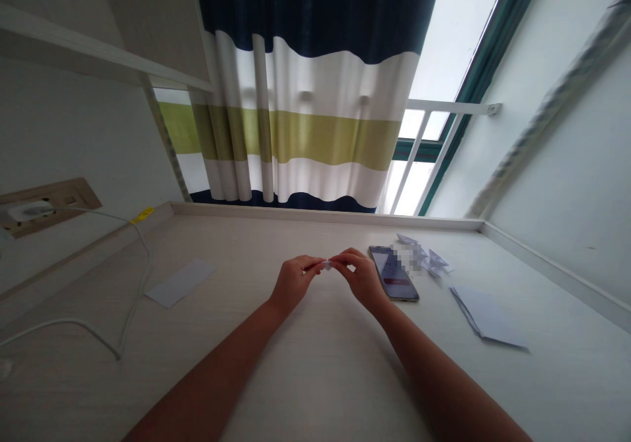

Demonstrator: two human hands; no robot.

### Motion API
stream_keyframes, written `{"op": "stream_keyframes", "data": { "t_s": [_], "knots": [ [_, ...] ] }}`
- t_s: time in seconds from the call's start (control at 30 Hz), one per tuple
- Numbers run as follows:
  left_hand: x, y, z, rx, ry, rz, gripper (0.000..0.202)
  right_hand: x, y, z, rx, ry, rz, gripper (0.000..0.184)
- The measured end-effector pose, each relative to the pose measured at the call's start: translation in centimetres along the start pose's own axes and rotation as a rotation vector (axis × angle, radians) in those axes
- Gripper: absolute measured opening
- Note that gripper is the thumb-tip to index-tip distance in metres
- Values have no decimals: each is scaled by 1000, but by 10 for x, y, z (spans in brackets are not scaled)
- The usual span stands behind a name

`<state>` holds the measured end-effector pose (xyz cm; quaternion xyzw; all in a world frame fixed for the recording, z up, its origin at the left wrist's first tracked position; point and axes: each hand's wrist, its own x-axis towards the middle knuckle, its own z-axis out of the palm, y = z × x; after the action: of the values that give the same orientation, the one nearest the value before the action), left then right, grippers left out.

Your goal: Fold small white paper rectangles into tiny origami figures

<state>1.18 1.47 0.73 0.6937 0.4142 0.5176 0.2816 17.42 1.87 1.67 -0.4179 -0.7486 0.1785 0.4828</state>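
Note:
Between my two hands, above the middle of the desk [315,376], is a small piece of white folded paper [327,266]. My left hand [294,279] pinches its left side between thumb and fingers. On the other side, my right hand [359,274] grips it in the same way. Most of the paper is hidden by the fingertips, so its exact shape cannot be made out. A smartphone [400,283] with its screen lit lies just right of my right hand. Beyond the phone sit several folded white paper pieces [434,261], partly blurred out.
A stack of white paper sheets [488,314] lies at the right. On the left are a single paper strip [181,283] and a white cable [142,258] running from a wall socket [73,193]. A raised rim [315,214] borders the desk's back, before a striped curtain [315,136].

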Motion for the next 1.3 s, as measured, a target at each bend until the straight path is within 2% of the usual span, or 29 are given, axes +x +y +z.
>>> {"op": "stream_keyframes", "data": {
  "t_s": [0.17, 0.3, 0.4, 0.53, 0.67, 0.77, 0.97, 1.17, 1.3],
  "knots": [
    [0, 2, 2, -4, 25, -24, 15, 0, -3, -1, -20, -28, -22, 9],
    [-1, 0, 4, -30, 52, -29, 13, 0, -2, 1, 65, -44, -5, 11],
    [-1, 0, 5, -70, 58, -56, 13, 0, 2, 4, 179, -66, 86, 11],
    [0, 4, 4, -217, 24, -184, 16, 2, 8, 4, 305, -53, 244, 13],
    [3, 5, 3, -374, -31, -298, 20, 4, 9, 0, 418, -52, 319, 16],
    [5, 3, 1, -388, -50, -346, 20, 6, 7, -3, 471, -98, 349, 18],
    [6, -2, 1, -364, -27, -324, 17, 6, 5, -5, 534, -171, 392, 23],
    [2, -1, 6, -403, -44, -296, 24, 5, 9, 1, 552, -113, 413, 27],
    [1, -3, 8, -372, -26, -246, 21, 4, 6, 3, 562, -97, 416, 24]
  ]
}}
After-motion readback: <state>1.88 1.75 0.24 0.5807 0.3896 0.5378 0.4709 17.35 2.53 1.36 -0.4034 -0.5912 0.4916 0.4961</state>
